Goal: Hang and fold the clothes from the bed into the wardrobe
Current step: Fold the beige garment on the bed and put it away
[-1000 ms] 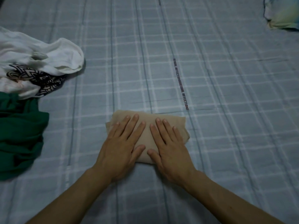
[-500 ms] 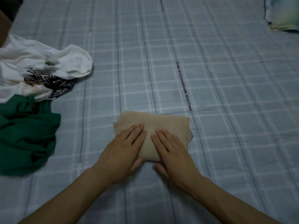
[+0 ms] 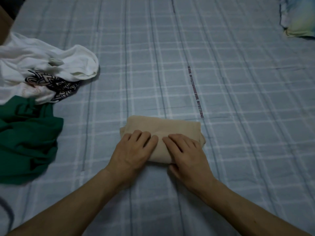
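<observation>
The folded beige garment (image 3: 163,133) lies on the bed (image 3: 221,65), directly ahead of the person and near the front edge of the view, with its long axis running left to right across the person's front. Both hands sit on its near half: the left hand (image 3: 133,152) over the left part, the right hand (image 3: 185,154) over the right, and their fingertips nearly meet at the middle of the bundle. The fingers (image 3: 146,136) of each hand are bent at the knuckles and pressing down on the cloth, the thumbs tucked low at the near edge; whether the thumbs have gone under the fold cannot be told.

Since the bundle lies crosswise and both hands are equally near, the likely next move is a two-handed lift, one hand at each end, to carry it to the wardrobe, which is out of view.

Well apart to the left lie a crumpled white garment with a black pattern (image 3: 42,72) and, touching it below, a green garment (image 3: 27,140), both unfolded.
</observation>
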Action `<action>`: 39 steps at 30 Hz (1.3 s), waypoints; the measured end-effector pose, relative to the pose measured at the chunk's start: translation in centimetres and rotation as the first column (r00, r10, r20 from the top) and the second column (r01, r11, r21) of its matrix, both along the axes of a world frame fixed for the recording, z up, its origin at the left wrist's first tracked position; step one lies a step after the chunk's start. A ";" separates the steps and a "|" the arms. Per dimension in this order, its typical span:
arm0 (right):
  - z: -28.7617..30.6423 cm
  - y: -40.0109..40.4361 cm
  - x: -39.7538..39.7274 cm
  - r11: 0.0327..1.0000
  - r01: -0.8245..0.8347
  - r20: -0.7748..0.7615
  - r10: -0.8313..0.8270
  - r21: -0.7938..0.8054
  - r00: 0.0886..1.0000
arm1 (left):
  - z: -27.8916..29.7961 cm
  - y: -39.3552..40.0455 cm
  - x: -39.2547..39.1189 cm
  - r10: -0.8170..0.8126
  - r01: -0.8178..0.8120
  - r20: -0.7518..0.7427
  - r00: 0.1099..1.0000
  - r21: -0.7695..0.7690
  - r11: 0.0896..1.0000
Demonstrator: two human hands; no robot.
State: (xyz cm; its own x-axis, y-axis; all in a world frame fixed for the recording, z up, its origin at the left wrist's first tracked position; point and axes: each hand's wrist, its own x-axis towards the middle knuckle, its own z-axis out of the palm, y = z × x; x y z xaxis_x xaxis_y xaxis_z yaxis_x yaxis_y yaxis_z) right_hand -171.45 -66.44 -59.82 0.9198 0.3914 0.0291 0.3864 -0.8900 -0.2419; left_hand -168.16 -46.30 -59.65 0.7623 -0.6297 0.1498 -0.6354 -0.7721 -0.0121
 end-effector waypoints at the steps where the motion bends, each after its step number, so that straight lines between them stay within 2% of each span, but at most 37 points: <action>1: 0.2 -0.1 0.1 1.000 0.012 0.001 -0.012 -0.017 1.000 | 0.5 -0.1 0.2 0.008 -0.008 0.006 1.000 -0.007 1.000; 4: 1.2 -0.2 0.1 0.997 0.051 -0.009 -0.052 -0.065 0.999 | 2.7 -0.2 0.0 0.015 -0.015 0.023 1.000 0.005 1.000; 9: 6.5 1.8 -1.1 0.999 0.038 0.024 -0.038 -0.014 0.999 | 8.3 2.2 -2.5 0.071 -0.071 -0.022 0.997 0.012 0.997; 15: 18.5 6.5 -2.7 0.999 -0.036 0.141 0.035 0.011 0.989 | 20.0 7.6 -6.2 0.157 -0.157 0.052 0.986 0.005 0.988; 22: 32.1 13.7 -5.5 0.983 -0.181 0.245 0.178 -0.010 0.953 | 33.7 13.9 -12.8 0.392 -0.384 0.137 0.910 -0.084 0.920; 26: 37.3 17.9 -6.3 0.949 -0.314 0.309 0.294 0.014 0.904 | 38.6 17.2 -17.3 0.553 -0.536 0.122 0.824 -0.149 0.831; 29: 40.4 21.6 -6.3 0.898 -0.434 0.365 0.381 0.071 0.849 | 40.8 19.6 -20.2 0.683 -0.656 0.131 0.718 -0.201 0.728; 34: 43.4 28.4 -6.9 0.747 -0.653 0.388 0.570 0.123 0.724 | 43.5 23.0 -25.1 0.847 -0.795 0.181 0.500 -0.294 0.531; 39: 45.6 35.6 -10.3 0.542 -0.831 0.415 0.731 0.128 0.541 | 46.5 26.6 -32.0 0.930 -0.901 0.206 0.306 -0.253 0.353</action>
